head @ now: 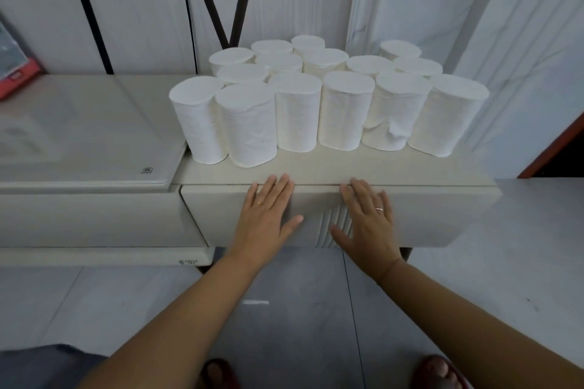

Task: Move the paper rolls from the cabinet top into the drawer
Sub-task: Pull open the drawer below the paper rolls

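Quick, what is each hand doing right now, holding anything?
Left hand: open, flat on the drawer front, holding nothing.
Right hand: open, flat on it too, holding nothing.

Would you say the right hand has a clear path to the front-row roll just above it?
Probably yes. The right hand lies flat and empty on the drawer front, and only a bare strip of cabinet top separates it from the front-row roll. Neighbouring rolls crowd its sides, though.

White paper rolls (297, 110) stand on a cream cabinet top (347, 167); the cream drawer (426, 215) has a ribbed centre.
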Action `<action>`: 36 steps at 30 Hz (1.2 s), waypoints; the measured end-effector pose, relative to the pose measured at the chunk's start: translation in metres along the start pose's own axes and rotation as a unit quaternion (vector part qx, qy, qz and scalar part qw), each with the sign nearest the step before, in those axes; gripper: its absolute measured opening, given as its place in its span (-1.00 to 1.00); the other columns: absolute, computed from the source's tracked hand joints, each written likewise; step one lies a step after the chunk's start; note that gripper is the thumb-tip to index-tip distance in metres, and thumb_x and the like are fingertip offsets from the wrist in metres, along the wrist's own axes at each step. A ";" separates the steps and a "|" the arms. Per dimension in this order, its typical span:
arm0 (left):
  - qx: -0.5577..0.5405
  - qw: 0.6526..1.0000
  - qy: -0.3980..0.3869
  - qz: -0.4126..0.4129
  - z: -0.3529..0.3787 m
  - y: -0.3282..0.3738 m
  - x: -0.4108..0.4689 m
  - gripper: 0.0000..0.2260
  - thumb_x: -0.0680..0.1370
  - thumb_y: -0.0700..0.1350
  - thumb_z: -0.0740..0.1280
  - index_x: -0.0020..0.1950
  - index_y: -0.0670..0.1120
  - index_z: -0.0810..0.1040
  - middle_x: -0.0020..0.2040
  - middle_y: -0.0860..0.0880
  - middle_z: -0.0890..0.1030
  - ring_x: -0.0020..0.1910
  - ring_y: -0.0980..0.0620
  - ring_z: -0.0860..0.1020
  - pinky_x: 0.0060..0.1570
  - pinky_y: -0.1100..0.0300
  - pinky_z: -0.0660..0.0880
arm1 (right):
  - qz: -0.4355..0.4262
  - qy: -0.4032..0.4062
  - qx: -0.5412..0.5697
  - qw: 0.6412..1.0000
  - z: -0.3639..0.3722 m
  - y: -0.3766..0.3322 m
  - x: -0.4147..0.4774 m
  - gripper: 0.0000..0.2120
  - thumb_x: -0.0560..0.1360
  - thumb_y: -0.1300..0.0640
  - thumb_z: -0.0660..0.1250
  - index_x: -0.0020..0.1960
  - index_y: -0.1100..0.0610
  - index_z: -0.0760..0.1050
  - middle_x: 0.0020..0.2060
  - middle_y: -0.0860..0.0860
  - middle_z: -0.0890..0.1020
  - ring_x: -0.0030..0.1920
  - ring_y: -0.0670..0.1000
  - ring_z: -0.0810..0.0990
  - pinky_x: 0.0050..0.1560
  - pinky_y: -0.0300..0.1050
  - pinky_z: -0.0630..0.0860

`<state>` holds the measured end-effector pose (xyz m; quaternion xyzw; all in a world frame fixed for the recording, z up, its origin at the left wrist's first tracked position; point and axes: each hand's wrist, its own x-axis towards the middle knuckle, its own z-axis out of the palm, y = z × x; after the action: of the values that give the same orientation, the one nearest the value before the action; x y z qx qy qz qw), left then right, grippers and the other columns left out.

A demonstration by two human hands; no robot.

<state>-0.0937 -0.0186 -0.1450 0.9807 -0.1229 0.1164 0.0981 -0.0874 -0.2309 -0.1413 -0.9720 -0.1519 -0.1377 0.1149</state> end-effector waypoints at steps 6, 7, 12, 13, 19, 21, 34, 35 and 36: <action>-0.009 0.999 0.031 -0.013 0.002 0.005 -0.001 -0.46 0.61 0.17 -0.01 0.53 -0.02 0.03 0.55 0.05 0.03 0.52 0.09 -0.11 0.47 0.09 -0.26 | 0.059 0.012 -0.024 0.998 0.007 -0.018 -0.003 -0.30 0.46 -0.18 0.24 0.49 0.14 0.21 0.44 0.11 0.33 0.51 0.11 0.16 0.49 0.21 0.00; -0.014 0.999 0.032 -0.016 0.003 0.005 -0.001 -0.46 0.60 0.18 -0.02 0.53 -0.01 0.03 0.55 0.05 0.03 0.52 0.09 -0.10 0.47 0.10 -0.26 | 0.063 0.018 -0.024 0.998 0.008 -0.020 -0.002 -0.30 0.46 -0.20 0.24 0.48 0.14 0.23 0.42 0.10 0.35 0.50 0.11 0.18 0.48 0.21 0.03; -0.035 0.998 0.046 -0.016 0.004 0.006 -0.004 -0.47 0.60 0.18 0.00 0.52 -0.02 0.09 0.54 0.04 0.09 0.52 0.08 -0.05 0.48 0.07 -0.22 | 0.054 0.034 -0.029 0.998 0.010 -0.016 -0.002 -0.30 0.44 -0.23 0.25 0.44 0.16 0.29 0.36 0.10 0.42 0.45 0.12 0.28 0.41 0.17 0.19; -0.037 0.998 0.048 -0.016 0.005 0.007 -0.005 -0.47 0.60 0.17 0.02 0.52 -0.02 0.09 0.54 0.04 0.10 0.52 0.08 -0.04 0.48 0.06 -0.21 | 0.052 0.035 -0.032 0.998 0.010 -0.015 -0.002 -0.30 0.44 -0.23 0.24 0.44 0.16 0.29 0.36 0.10 0.41 0.45 0.12 0.28 0.40 0.16 0.20; -0.057 0.997 0.046 -0.020 0.003 0.010 -0.009 -0.46 0.60 0.18 0.04 0.51 -0.03 0.12 0.53 0.02 0.14 0.52 0.09 -0.01 0.48 0.09 -0.20 | 0.046 0.014 -0.034 0.998 0.007 -0.016 -0.004 -0.27 0.44 -0.27 0.21 0.45 0.15 0.26 0.40 0.09 0.37 0.48 0.11 0.22 0.41 0.16 0.17; -0.070 0.996 0.046 -0.024 0.000 0.013 -0.012 -0.47 0.60 0.18 0.07 0.51 -0.03 0.15 0.53 0.02 0.16 0.52 0.09 0.01 0.49 0.09 -0.18 | 0.045 -0.001 -0.034 0.998 0.003 -0.016 -0.006 -0.27 0.44 -0.28 0.21 0.46 0.14 0.24 0.41 0.10 0.35 0.48 0.11 0.21 0.42 0.17 0.17; -0.124 0.992 -0.021 -0.013 -0.049 0.034 -0.083 -0.53 0.49 0.30 0.18 0.23 0.03 0.49 0.06 0.08 0.51 0.07 0.05 0.41 0.06 0.19 0.23 | -0.042 -0.111 0.079 0.990 -0.064 -0.002 -0.056 -0.56 0.35 -0.21 0.42 0.05 0.09 0.58 -0.09 0.01 0.52 0.00 0.05 0.45 0.02 -0.12 0.38; -0.151 0.988 -0.037 -0.015 -0.053 0.031 -0.084 -0.62 0.48 0.24 0.27 0.15 0.03 0.55 -0.01 0.10 0.52 0.02 0.07 0.44 -0.01 0.20 0.28 | -0.060 -0.134 0.085 0.985 -0.069 0.000 -0.059 -0.61 0.36 -0.18 0.43 0.03 0.08 0.58 -0.12 -0.03 0.50 -0.04 0.01 0.44 -0.05 -0.18 0.36; -0.178 0.982 -0.055 -0.018 -0.056 0.030 -0.087 -0.71 0.47 0.19 0.33 0.06 0.04 0.59 -0.08 0.14 0.53 -0.03 0.08 0.47 -0.08 0.20 0.32 | -0.074 -0.150 0.091 0.982 -0.072 0.002 -0.063 -0.66 0.37 -0.15 0.43 0.00 0.06 0.57 -0.15 -0.07 0.49 -0.09 -0.04 0.43 -0.11 -0.23 0.34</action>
<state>-0.1948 -0.0154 -0.1090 0.9546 -0.1289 0.0366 0.2662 -0.1616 -0.2684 -0.0935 -0.9533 -0.2506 0.0163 0.1678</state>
